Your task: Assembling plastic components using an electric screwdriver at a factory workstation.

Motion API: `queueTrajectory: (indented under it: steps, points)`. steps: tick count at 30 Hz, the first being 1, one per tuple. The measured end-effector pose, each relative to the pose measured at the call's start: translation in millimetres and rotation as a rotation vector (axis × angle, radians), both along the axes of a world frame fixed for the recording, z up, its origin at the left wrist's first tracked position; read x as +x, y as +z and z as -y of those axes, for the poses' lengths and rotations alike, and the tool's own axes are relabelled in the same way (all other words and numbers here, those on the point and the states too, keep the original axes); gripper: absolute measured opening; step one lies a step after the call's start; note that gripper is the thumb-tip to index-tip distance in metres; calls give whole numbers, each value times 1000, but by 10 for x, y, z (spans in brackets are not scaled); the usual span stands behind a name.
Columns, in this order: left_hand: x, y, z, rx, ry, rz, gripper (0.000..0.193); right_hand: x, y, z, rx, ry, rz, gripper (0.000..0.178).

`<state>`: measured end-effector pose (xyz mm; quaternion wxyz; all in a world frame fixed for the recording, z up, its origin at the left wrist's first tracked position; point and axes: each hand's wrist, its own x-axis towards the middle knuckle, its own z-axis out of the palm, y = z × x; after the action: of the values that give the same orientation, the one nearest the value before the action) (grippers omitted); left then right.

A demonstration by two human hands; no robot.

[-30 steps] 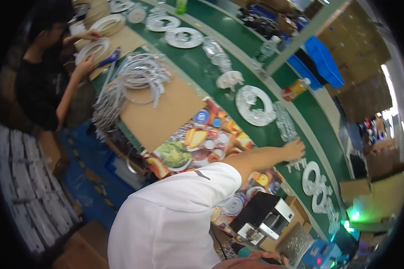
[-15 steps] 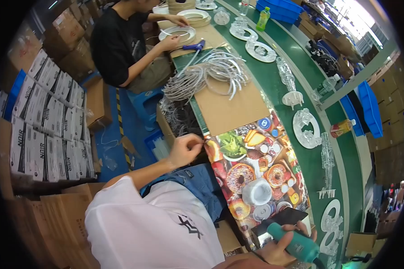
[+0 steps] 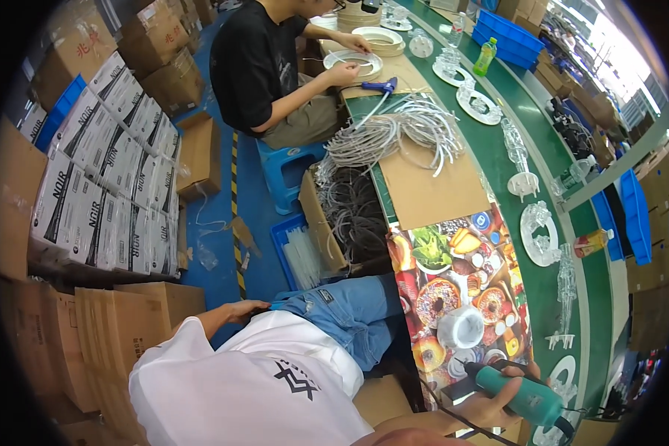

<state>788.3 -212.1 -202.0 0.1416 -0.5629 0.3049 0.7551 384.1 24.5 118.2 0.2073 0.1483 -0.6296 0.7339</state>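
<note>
A teal electric screwdriver (image 3: 526, 398) lies in my right hand (image 3: 494, 405), fingers wrapped round its body. Its dark tip points left over the table mat printed with food pictures (image 3: 405, 256). A dark flat thing (image 3: 460, 389) shows under the tool, partly hidden. Just beyond the tip stands a white roll, like a roll of tape (image 3: 464, 328). My left hand (image 3: 249, 308) is down at my hip, beside the blue seat edge, away from the table. Its fingers are mostly hidden.
Beyond the mat lie cardboard (image 3: 434, 186) and a bundle of clear tubes (image 3: 405, 130). A green conveyor (image 3: 501, 160) carries clear plastic parts on white rings. A co-worker (image 3: 264, 67) sits ahead. Cartons (image 3: 119, 327) stand at left; a blue bin (image 3: 302, 253) sits on the floor.
My left hand has moved from the mat's edge back and down to my hip. The view has swung left. My right hand still holds the screwdriver.
</note>
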Motion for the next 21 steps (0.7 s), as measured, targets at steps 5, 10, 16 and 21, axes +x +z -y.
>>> queueTrajectory:
  steps: [5,10,16,21]
  points:
    - [-183,513,48,38,136,128,55,27,-78,141,-28,-44,-76,54]
    - [-32,438,156,-9,91,180,52,-17,-206,79,-35,157,-125,46]
    - [-11,247,356,-18,-18,230,48,-125,9,593,-100,-14,-188,43]
    - [160,198,496,-14,-146,306,46,-243,-75,902,-144,-189,-186,39]
